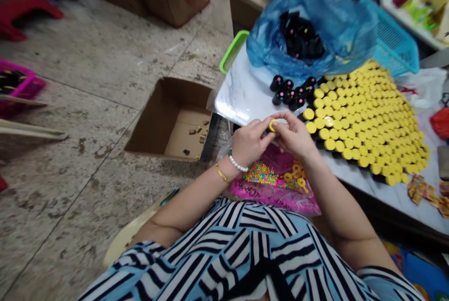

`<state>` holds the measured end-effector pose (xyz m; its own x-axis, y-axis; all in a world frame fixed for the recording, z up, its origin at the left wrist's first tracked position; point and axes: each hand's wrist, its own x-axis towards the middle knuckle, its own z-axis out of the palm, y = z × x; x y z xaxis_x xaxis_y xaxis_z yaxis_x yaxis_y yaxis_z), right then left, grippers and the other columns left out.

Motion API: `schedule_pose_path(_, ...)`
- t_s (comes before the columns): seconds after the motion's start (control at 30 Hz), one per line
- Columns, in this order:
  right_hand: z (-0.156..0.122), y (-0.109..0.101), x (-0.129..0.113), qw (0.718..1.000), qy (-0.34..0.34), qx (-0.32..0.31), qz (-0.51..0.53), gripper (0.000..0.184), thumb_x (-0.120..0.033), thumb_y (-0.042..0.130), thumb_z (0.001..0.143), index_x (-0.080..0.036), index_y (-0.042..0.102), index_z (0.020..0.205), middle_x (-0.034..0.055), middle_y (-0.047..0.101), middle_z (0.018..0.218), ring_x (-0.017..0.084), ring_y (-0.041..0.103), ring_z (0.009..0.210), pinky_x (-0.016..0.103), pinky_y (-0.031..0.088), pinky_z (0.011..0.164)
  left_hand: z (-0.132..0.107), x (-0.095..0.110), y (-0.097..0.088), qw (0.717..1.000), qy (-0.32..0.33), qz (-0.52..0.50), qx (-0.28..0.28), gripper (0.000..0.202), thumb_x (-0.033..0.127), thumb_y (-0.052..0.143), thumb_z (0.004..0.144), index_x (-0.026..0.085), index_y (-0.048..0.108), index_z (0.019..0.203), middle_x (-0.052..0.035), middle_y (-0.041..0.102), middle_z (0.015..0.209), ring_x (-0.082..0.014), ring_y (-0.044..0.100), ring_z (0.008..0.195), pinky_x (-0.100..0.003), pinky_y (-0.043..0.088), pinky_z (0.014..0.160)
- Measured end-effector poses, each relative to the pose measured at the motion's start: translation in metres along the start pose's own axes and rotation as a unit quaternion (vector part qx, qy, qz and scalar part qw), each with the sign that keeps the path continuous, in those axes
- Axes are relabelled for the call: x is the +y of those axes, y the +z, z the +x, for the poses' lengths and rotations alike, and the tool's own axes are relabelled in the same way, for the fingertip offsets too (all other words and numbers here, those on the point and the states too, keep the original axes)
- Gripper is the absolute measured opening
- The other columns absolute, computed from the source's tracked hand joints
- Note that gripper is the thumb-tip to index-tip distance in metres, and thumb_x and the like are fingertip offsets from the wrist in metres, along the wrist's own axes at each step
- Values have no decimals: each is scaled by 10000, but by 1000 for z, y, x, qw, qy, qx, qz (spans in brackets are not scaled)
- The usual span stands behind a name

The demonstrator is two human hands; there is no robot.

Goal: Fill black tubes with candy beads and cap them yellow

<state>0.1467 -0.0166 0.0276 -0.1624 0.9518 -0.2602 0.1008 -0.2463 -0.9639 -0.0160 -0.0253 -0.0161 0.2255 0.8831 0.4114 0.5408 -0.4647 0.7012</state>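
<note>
The left hand (249, 143) and right hand (295, 136) meet, pinching a yellow plastic cap (272, 125) near the rows of yellow caps (368, 118).

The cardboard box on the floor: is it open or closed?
Open: the cardboard box has nothing covering its top, and small brown pieces show on its bottom.

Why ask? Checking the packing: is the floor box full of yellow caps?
No, the cardboard box holds only a few small brown pieces, while the yellow caps stand on the table.
</note>
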Motion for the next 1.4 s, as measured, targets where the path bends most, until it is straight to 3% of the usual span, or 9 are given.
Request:
schedule_pose_path(0.27, -55, 15, 36, 976, -164, 142, -30, 303, -396, 693, 946, -228, 627, 1189, -84, 577, 623, 96, 569, 548, 231, 480, 595, 5, 5, -6, 999, -30, 20, 9, 506, 321, 805, 863, 147, 593, 1288, -65, 701, 962, -191, 662, 843, -312, 527, 796)
schedule_pose_path(0.43, -98, 3, 64, 982, -92, 154, -59, 248, -425, 677, 950, -202, 709, 1052, -9, 643, 767, 115, 550, 602, 252, 453, 577, 22, 22, 18, 999, -20, 25, -9, 303, 246, 802, 846, 149, 641, 1084, -79, 714, 968, -222, 682, 911, -335, 543, 821)
schedule_pose_path(0.57, -111, -12, 80, 980, -48, 189, -36, 272, -448, 687, 940, -196, 708, 1039, -14, 618, 746, 125, 552, 598, 257, 470, 572, 37, 29, 41, 998, -19, -51, -24, 433, 187, 795, 840, 155, 599, 1225, -28, 736, 901, -161, 688, 781, -293, 547, 763)
schedule_pose_path(0.67, -119, -21, 90, 977, -44, 203, -45, 250, -430, 678, 952, -200, 709, 1046, -15, 618, 744, 130, 574, 614, 258, 484, 590, 51, 21, 39, 996, -33, -71, 40, 353, 218, 746, 881, 177, 587, 1194, 3, 715, 871, -113, 636, 652, -273, 528, 701)
schedule_pose_path(0.8, -134, -35, 100, 966, -42, 220, -129, 230, -407, 646, 973, -207, 718, 1059, 4, 674, 776, 146, 618, 643, 267, 495, 609, 77, -3, 27, 993, -31, 21, 110, 389, 271, 793, 812, 174, 590, 1129, -20, 657, 865, -179, 636, 782, -337, 521, 746)
schedule_pose_path(1.03, -153, -68, 123, 886, -98, 211, -400, 196, -322, 575, 1010, -212, 737, 1023, 68, 778, 1007, 201, 715, 910, 335, 561, 843, 93, -39, 39, 998, 16, 47, 24, 201, 334, 677, 881, 298, 595, 1061, -48, 654, 905, -257, 583, 917, -456, 502, 821)
schedule_pose_path(1.13, -153, -69, 130, 848, -58, 160, -502, 221, -332, 549, 1028, -226, 735, 1083, 74, 764, 1045, 215, 700, 951, 329, 546, 813, 73, -34, 35, 999, 30, 28, -6, 209, 330, 664, 886, 280, 592, 1076, -56, 652, 946, -252, 573, 954, -460, 496, 860)
schedule_pose_path(1.3, -135, -54, 131, 726, 51, 25, -685, 257, -271, 535, 1008, -220, 692, 1206, 155, 685, 1151, 270, 619, 916, 334, 429, 635, 41, -21, 22, 998, 53, -4, -20, 283, 345, 691, 864, 240, 594, 1108, -71, 642, 1035, -241, 617, 960, -409, 510, 856)
schedule_pose_path(1.4, -125, -51, 128, 719, 35, 2, -694, 211, -232, 528, 992, -203, 703, 1106, 171, 664, 1174, 286, 592, 965, 346, 434, 682, 37, -19, 18, 997, 66, -10, -26, 275, 364, 681, 874, 236, 602, 1104, -68, 642, 1043, -235, 635, 945, -384, 524, 822)
